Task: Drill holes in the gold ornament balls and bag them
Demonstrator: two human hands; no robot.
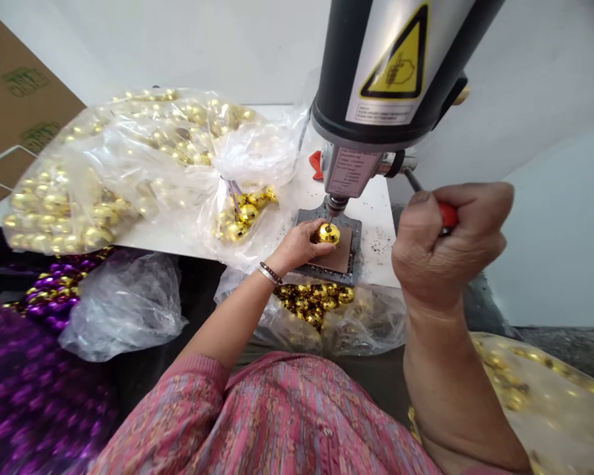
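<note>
Beyond our left hand (297,247) and off to its left, a large clear bag (168,171) of gold balls lies gathered and tied at the neck, presumably so none roll out. The drill press (344,72) rises just past that hand. Nearer our body, directly below it, an open bag (371,326) of gold balls sits, probably within easy reach. Under our left fingertips, a brown board (334,260) rests on the metal base (356,247), likely as backing beneath the bit. Our right hand (443,251), raised well to the right, is closed in a fist around the red knob (448,218) of the lever, a grip suited to pulling with force. Our left hand is partly curled, thumb and fingers pinching a gold ball (329,235) from the side; this seems to steady it and leaves its top exposed beneath the thin bit (331,220).
</note>
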